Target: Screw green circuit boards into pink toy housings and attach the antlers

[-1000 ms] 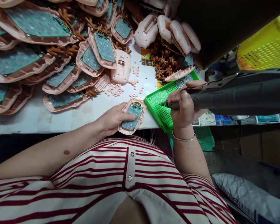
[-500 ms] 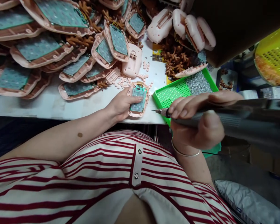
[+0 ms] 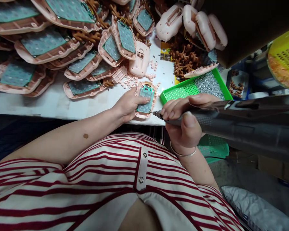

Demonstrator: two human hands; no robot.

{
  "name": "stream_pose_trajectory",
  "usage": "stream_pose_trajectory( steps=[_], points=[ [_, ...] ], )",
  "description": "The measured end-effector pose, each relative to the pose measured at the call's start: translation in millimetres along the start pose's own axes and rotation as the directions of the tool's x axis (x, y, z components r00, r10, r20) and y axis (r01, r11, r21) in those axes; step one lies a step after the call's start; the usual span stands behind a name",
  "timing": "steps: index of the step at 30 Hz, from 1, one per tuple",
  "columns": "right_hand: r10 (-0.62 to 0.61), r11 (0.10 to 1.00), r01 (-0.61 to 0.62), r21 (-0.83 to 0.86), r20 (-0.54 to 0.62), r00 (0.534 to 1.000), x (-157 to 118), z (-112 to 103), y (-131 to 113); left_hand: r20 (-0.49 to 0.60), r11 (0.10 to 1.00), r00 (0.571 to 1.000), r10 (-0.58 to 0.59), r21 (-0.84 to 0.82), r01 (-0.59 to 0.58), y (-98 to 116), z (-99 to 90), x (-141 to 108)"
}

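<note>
Near the front edge of the white table, my left hand (image 3: 128, 105) grips a pink plastic shell half (image 3: 142, 115). Its thumb presses on the green circuit board (image 3: 146, 93) set inside the shell. Wrapped in my right hand (image 3: 180, 115) is a dark electric screwdriver (image 3: 216, 120), held nearly level and pointing left. Its thin bit reaches the shell's lower right corner; whether a screw sits at the tip is too small to tell. A green perforated tray (image 3: 180, 93) with many small silver screws (image 3: 208, 85) lies just beyond my right hand.
Stacked shells with boards (image 3: 48, 45) crowd the table's left and back. Small pink buttons (image 3: 130, 81) lie scattered behind the held shell. Brown plastic parts (image 3: 185, 57) are heaped behind the tray. A yellow basket (image 3: 285, 54) stands at right.
My right hand has moved left with the electric screwdriver, bringing the bit from beside the tray to the shell's lower right corner. My left hand keeps its hold on the shell.
</note>
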State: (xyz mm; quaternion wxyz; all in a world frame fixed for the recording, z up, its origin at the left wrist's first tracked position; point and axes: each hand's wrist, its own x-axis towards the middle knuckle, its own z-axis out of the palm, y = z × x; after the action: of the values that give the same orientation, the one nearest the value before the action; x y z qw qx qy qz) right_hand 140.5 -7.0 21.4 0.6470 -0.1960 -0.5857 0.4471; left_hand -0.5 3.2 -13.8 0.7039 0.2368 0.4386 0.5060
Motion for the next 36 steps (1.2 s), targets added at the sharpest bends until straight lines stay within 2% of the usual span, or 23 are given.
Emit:
stream_pose_trajectory(
  steps=[9,14,23,25,28,30,33,36],
  points=[
    [-0.008,0.999,0.007,0.044,0.023,1.000,-1.4,-0.4,0.4,-0.003,1.000,1.000,-0.015,0.007,0.015,1.0,0.6,-0.5],
    [-0.016,1.000,0.015,0.009,0.085,0.996,1.1,1.1,3.4,-0.031,0.999,0.999,-0.015,0.029,0.016,1.3,3.4,-0.7],
    [-0.025,0.999,0.030,-0.045,0.104,0.994,-1.9,-0.7,11.7,-0.051,0.998,0.998,-0.029,0.046,0.032,1.3,3.3,0.7],
    [-0.038,0.999,0.040,-0.010,0.113,0.993,3.5,0.1,5.6,-0.037,0.999,0.999,-0.024,0.044,0.026,2.1,3.1,0.9],
    [-0.164,0.986,0.162,0.024,0.108,0.981,17.7,1.6,-6.8,0.016,0.998,0.999,-0.037,0.048,0.036,2.9,2.5,-3.3],
    [-0.214,0.974,0.218,-0.057,0.069,0.974,26.8,2.7,-13.3,0.065,0.996,0.995,-0.071,0.060,0.067,2.4,1.4,-9.6],
    [-0.187,0.967,0.180,-0.180,-0.020,0.982,34.8,4.6,-15.7,0.136,0.986,0.979,-0.150,0.091,0.138,0.5,-1.6,-20.1],
    [-0.199,0.976,0.195,-0.096,-0.041,0.979,38.1,6.4,-9.4,0.163,0.978,0.967,-0.197,0.096,0.183,-0.3,-3.5,-25.4]
  ],
)
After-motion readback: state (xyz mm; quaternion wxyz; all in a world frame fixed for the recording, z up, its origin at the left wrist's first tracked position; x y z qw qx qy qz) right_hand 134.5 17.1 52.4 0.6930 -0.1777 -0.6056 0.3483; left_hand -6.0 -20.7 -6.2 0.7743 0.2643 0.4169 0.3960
